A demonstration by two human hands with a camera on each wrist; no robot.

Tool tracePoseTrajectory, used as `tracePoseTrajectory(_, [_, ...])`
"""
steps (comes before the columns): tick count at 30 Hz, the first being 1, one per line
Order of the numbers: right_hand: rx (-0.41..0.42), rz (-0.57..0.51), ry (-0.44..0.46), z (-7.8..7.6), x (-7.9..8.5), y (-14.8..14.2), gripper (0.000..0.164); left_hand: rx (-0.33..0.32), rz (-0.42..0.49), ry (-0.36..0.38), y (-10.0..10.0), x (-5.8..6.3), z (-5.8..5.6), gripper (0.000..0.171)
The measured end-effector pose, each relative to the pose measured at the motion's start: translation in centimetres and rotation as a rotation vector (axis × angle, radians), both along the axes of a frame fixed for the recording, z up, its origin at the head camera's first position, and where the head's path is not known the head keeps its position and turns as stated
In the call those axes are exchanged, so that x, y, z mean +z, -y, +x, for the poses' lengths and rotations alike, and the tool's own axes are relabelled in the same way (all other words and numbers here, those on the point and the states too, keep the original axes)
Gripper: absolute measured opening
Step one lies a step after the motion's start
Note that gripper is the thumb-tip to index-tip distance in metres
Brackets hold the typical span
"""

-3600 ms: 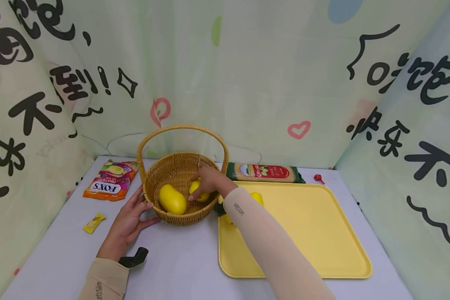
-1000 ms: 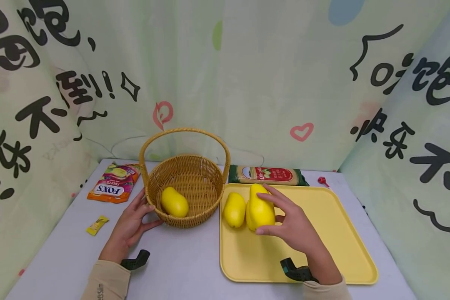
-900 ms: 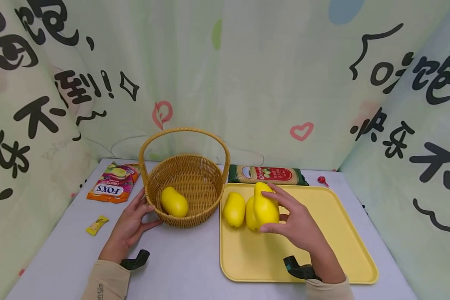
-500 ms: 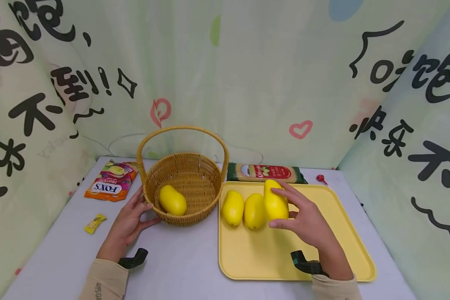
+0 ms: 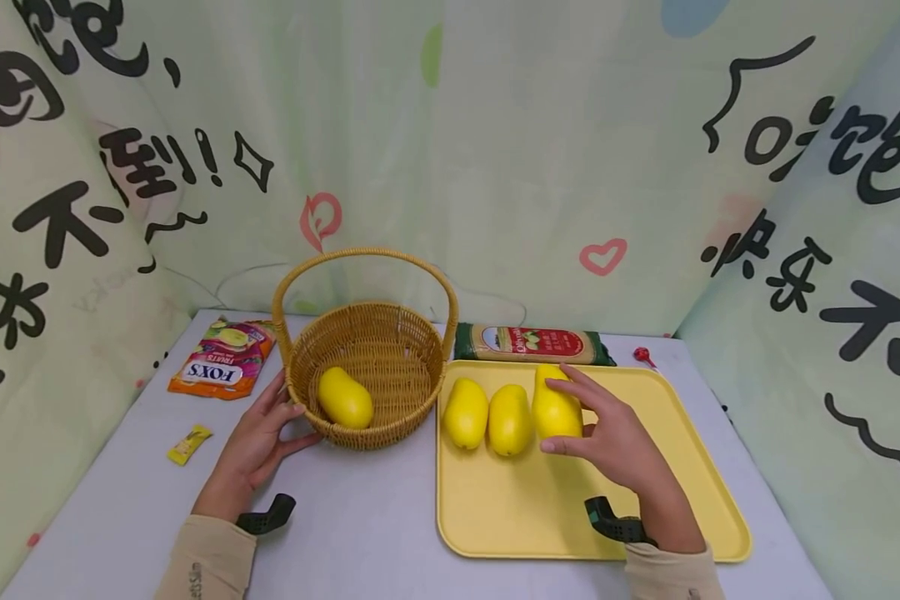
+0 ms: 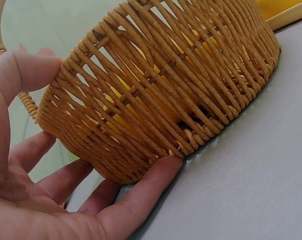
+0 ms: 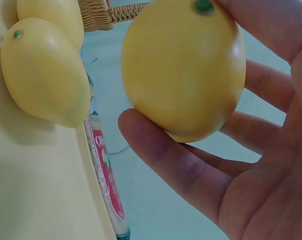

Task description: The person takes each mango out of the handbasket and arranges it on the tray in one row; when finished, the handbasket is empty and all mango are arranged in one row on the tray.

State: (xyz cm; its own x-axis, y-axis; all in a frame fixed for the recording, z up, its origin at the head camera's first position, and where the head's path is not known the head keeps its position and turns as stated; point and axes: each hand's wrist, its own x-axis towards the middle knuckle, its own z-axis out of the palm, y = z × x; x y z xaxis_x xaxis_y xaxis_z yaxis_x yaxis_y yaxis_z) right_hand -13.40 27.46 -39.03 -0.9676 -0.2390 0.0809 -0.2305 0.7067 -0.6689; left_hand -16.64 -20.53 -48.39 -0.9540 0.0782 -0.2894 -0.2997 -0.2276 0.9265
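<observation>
My right hand grips a yellow mango between thumb and fingers, over the yellow tray. In the right wrist view this mango stands stem end up, its green stem nub showing. Two more mangoes lie side by side on the tray, a left one and a middle one. My left hand rests with spread fingers against the left side of the wicker basket. In the left wrist view the thumb touches the basket's rim. One mango lies inside the basket.
Behind the tray lies a green-and-red long packet, with a red lollipop to its right. A FOX'S sweets bag and a small yellow wrapped sweet lie left of the basket. Printed curtains enclose the white table.
My right hand took a mango out of the basket, carried it right over the tray, and has lowered it slightly beside the middle mango. My left hand stays at the basket.
</observation>
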Motion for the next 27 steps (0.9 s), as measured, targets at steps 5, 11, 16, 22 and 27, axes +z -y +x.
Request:
tracePoseTrajectory(5, [-0.011, 0.029, 0.002, -0.3, -0.3, -0.2, 0.081, 0.002, 0.002, -0.003, 0.0, 0.1, -0.1, 0.078])
tracePoseTrajectory(11, [-0.030, 0.076, -0.001, -0.7, -1.1, -0.2, 0.078, -0.002, 0.003, -0.010, -0.1, 0.0, 0.0, 0.078])
tracePoseTrajectory(16, [-0.037, 0.113, -0.010, -1.1, -1.9, -0.1, 0.076, -0.007, 0.004, -0.011, -0.1, -0.1, 0.0, 0.079])
tracePoseTrajectory(22, [-0.048, 0.164, 0.013, -1.5, -2.4, 0.1, 0.075, 0.000, 0.010, -0.005, -0.1, 0.1, 0.0, 0.079])
tracePoseTrajectory(27, [-0.068, 0.180, 0.052, -1.7, -2.8, 0.2, 0.076, 0.004, 0.003, 0.006, -0.1, 0.1, 0.1, 0.079])
